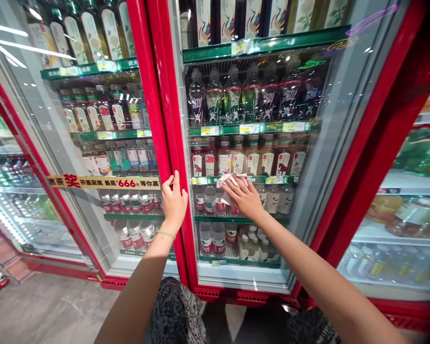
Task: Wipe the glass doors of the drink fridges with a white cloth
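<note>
My left hand (pixel 174 200) is at the red door frame (pixel 177 143) where two glass cooler doors meet. Its fingers bend at the frame's edge, and the thumb lies on the right side. A thin white cloth (pixel 226 180) is under my right hand (pixel 244 195), whose fingers press it flat against the right door's glass (pixel 258 282). Parts of the cloth stick out past the fingertips and below the palm. Behind the glass at that height are a green shelf edge and rows of bottled drinks (pixel 252 155).
Dark sports-drink bottles (pixel 232 95) fill a higher shelf. A gold promotional strip (pixel 103 183) crosses the left door. At the right stands another cooler with bottles (pixel 412 215). My patterned trouser leg (pixel 177 310) is close to the cooler's red base (pixel 243 295), above a grey floor (pixel 68 306).
</note>
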{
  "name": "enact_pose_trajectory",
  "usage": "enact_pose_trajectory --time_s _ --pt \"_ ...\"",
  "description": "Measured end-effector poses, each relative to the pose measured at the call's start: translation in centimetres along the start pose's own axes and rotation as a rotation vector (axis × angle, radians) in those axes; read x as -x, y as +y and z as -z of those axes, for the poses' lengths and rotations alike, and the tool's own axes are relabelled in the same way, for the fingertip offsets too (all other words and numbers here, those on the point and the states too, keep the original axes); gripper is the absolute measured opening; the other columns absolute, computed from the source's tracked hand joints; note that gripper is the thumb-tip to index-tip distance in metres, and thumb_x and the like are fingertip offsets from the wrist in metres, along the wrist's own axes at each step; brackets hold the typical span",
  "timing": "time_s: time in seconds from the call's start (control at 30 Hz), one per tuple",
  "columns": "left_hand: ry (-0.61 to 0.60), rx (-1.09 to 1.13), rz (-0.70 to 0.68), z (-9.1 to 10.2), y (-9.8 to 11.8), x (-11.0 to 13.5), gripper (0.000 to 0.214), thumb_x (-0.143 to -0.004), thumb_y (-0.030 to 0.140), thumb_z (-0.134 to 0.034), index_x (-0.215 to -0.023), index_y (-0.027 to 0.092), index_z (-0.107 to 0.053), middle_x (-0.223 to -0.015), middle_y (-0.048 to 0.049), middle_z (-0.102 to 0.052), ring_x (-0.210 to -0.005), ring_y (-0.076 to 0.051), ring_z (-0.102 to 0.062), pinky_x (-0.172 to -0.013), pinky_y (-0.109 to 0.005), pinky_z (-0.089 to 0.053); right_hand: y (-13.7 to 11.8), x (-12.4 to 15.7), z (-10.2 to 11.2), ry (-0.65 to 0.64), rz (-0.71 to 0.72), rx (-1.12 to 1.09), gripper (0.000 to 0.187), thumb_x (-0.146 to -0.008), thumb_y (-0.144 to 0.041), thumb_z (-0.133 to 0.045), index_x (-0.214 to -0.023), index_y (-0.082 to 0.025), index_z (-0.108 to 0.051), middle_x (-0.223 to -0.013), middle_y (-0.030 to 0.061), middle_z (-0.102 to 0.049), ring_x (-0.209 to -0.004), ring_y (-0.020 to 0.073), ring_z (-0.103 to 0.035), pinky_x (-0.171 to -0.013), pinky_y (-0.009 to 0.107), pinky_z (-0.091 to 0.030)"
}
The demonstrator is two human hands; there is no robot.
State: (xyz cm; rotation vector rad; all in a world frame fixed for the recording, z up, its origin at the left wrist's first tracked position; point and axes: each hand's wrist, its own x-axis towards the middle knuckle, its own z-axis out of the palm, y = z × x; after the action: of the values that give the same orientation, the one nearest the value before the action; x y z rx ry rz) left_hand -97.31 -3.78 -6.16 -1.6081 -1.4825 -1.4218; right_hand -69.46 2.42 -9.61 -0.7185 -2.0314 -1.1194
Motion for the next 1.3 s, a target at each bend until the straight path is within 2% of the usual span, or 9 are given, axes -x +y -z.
enact_pose_trajectory --time_s 0.07,0.2,0.37,0.5,0.67,0.8,1.0,1.2,1.3 --pt "0.005 -0.018 0.042 0.0 0.3 0.1 0.072 -0.089 0.012 -0.056 -0.158 0.019 -0.036 -0.137 -0.0186 -0.048 -0.133 -0.030 -0.052 -0.112 -0.048 -0.046 0.1 1.2 0.2 -0.014 -0.005 0.023 0.060 -0.099 -0.026 -0.055 -0.157 -0.027 -0.040 -0.156 0.0056 -0.052 -0.147 0.0276 -0.043 -0.130 0.058 -0.015" --pt "-0.054 -0.045 0.049 0.2 0.5 0.0 0.074 -0.088 0.013 -0.058 -0.158 0.018 -0.036 -0.137 -0.0193 -0.047 -0.135 -0.032 -0.050 -0.113 -0.050 -0.045 1.1 2.9 1.0 -0.107 0.199 -0.008 0.059 -0.099 -0.025 -0.054 -0.157 -0.029 -0.041 -0.155 0.0008 -0.053 -0.146 0.0226 -0.044 -0.130 0.051 -0.018" --pt "-0.054 -0.066 0.082 0.4 0.9 -0.1 0.075 -0.088 0.013 -0.058 -0.159 0.016 -0.034 -0.140 -0.0209 -0.046 -0.137 -0.033 -0.047 -0.115 -0.051 -0.044 1.7 4.3 1.9 -0.077 -0.149 0.086 0.058 -0.100 -0.031 -0.054 -0.156 -0.027 -0.043 -0.157 0.0062 -0.050 -0.151 0.0316 -0.036 -0.129 0.060 -0.008" --pt "-0.053 -0.053 0.067 0.2 0.9 0.1 0.076 -0.089 0.013 -0.058 -0.160 0.017 -0.033 -0.141 -0.0214 -0.045 -0.137 -0.034 -0.047 -0.114 -0.052 -0.044 1.2 5.3 1.7 -0.135 -0.005 0.021 0.058 -0.100 -0.032 -0.054 -0.157 -0.031 -0.041 -0.154 0.0028 -0.055 -0.149 0.0283 -0.040 -0.129 0.059 -0.009" --pt "-0.016 0.018 0.034 -0.1 0.0 0.3 0.070 -0.092 0.016 -0.058 -0.158 0.018 -0.036 -0.139 -0.0190 -0.047 -0.137 -0.030 -0.049 -0.116 -0.048 -0.043 1.1 1.0 1.8 -0.101 -0.003 -0.005 0.058 -0.101 -0.029 -0.051 -0.158 -0.030 -0.038 -0.157 0.0024 -0.051 -0.150 0.0272 -0.037 -0.130 0.058 -0.008" --pt "-0.004 0.139 -0.008 -0.2 -1.3 0.9 0.059 -0.097 0.025 -0.056 -0.154 0.020 -0.043 -0.137 -0.0167 -0.051 -0.137 -0.026 -0.050 -0.119 -0.046 -0.040 -1.7 -2.5 0.4 -0.042 -0.084 -0.037 0.057 -0.101 -0.027 -0.050 -0.157 -0.027 -0.040 -0.159 0.0050 -0.048 -0.152 0.0304 -0.034 -0.128 0.062 -0.014" --pt "-0.048 0.204 0.002 -0.4 -2.3 4.7 0.052 -0.103 0.029 -0.048 -0.154 0.025 -0.043 -0.153 -0.0153 -0.047 -0.144 -0.024 -0.045 -0.122 -0.045 -0.037 -6.1 0.2 -3.2 -0.075 0.358 -0.151 0.056 -0.099 -0.023 -0.051 -0.154 -0.026 -0.044 -0.153 0.0005 -0.055 -0.142 0.0199 -0.048 -0.124 0.047 -0.036" --pt "-0.122 0.235 0.056 -0.8 -2.7 8.9 0.053 -0.104 0.030 -0.044 -0.157 0.026 -0.039 -0.156 -0.0154 -0.045 -0.147 -0.025 -0.043 -0.123 -0.046 -0.036 -6.8 -4.6 -2.5 -0.062 0.064 -0.170 0.062 -0.099 -0.019 -0.050 -0.159 -0.025 -0.035 -0.162 0.0052 -0.043 -0.153 0.0244 -0.034 -0.129 0.056 -0.023" --pt "-0.126 0.240 0.077 -0.8 -2.7 9.4 0.052 -0.104 0.029 -0.043 -0.156 0.025 -0.041 -0.154 -0.0147 -0.046 -0.146 -0.024 -0.044 -0.123 -0.045 -0.036 -9.3 -3.3 -3.0 -0.084 0.034 -0.205 0.060 -0.100 -0.019 -0.049 -0.159 -0.023 -0.036 -0.161 0.0075 -0.045 -0.151 0.0255 -0.038 -0.129 0.058 -0.023"
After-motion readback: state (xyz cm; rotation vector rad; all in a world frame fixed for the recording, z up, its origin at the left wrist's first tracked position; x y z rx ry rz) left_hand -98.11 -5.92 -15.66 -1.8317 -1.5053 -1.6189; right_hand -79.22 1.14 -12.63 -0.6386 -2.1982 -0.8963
